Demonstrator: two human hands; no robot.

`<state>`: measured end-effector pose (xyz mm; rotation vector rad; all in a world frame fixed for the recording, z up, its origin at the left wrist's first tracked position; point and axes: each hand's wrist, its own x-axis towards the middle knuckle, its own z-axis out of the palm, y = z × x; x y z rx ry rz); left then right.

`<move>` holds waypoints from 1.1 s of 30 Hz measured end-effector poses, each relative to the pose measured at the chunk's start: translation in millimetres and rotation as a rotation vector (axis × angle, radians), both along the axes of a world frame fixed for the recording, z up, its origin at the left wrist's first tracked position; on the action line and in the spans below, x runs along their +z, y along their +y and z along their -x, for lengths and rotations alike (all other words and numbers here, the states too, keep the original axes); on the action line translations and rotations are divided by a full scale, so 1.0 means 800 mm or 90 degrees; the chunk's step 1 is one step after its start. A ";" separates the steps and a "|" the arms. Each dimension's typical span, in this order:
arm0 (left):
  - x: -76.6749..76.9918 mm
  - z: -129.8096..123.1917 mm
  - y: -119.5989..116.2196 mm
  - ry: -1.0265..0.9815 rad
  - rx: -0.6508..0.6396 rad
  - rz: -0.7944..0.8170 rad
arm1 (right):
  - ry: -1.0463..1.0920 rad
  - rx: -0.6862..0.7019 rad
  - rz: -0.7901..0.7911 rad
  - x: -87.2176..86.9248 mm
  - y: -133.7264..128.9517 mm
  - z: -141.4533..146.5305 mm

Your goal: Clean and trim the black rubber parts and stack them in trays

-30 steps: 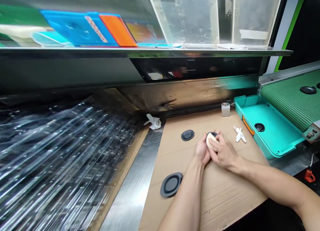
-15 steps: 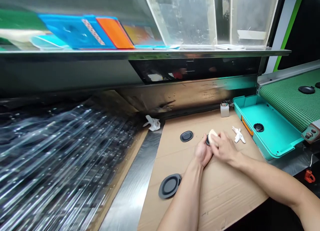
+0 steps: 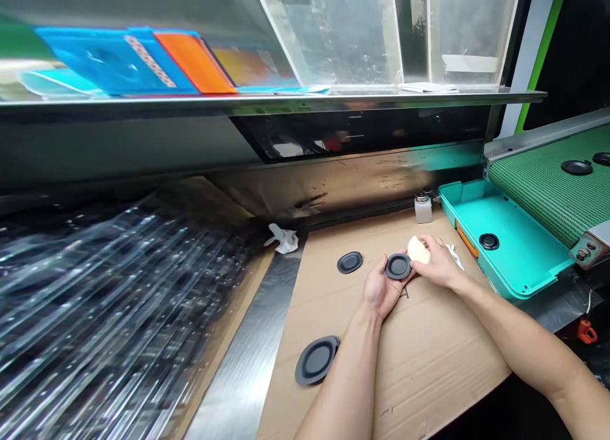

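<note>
Fingers of the left hand (image 3: 377, 294) cradle and grip a dark oval disc (image 3: 397, 266) above the cardboard (image 3: 429, 364); those of the right hand (image 3: 443, 266) pinch a cream pad (image 3: 418, 250) just beside it. At far left, a blue-and-orange item (image 3: 109, 58) on the shelf (image 3: 286, 104) bears a strip of marks too blurred to read; the black panel (image 3: 381, 131) carries a pale line, too small to make out. The disc looks light, fairly stiff and perhaps slippery, best held by its rim, off the recessed face. The pad seems soft and squeezable, so an edge pinch suits it. The bottle (image 3: 423, 209) shows no legible label.
</note>
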<state>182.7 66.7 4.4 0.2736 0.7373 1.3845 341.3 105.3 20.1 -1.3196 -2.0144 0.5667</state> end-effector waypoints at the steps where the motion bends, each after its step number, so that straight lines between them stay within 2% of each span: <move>1: 0.001 -0.001 0.000 0.004 -0.003 0.004 | -0.004 0.004 0.022 0.003 0.001 -0.002; 6: 0.005 -0.001 0.002 -0.005 -0.004 -0.005 | 0.033 0.027 0.059 0.014 0.001 -0.009; 11: 0.003 -0.002 0.003 -0.023 0.002 -0.013 | 0.071 0.175 0.084 0.007 -0.015 0.007; 16: 0.001 -0.007 0.000 0.005 -0.009 -0.029 | 0.158 0.145 0.085 -0.005 -0.019 0.025; 20: 0.002 -0.008 -0.001 0.009 -0.013 0.011 | 0.086 0.206 0.139 0.002 -0.013 0.015; 22: 0.002 -0.008 -0.001 0.003 0.005 0.003 | 0.041 0.164 0.087 0.006 -0.013 0.010; 25: 0.000 -0.009 0.001 -0.008 0.031 -0.004 | -0.061 0.028 -0.004 0.009 -0.022 0.017; 26: -0.001 -0.009 0.002 -0.015 0.032 0.000 | -0.102 0.008 -0.016 0.009 -0.027 0.023; 29: -0.002 -0.009 0.001 -0.033 0.019 0.007 | -0.200 0.010 -0.019 0.010 -0.034 0.040; 33: -0.002 -0.010 0.000 -0.010 0.034 0.005 | -0.261 -0.079 -0.003 0.012 -0.031 0.044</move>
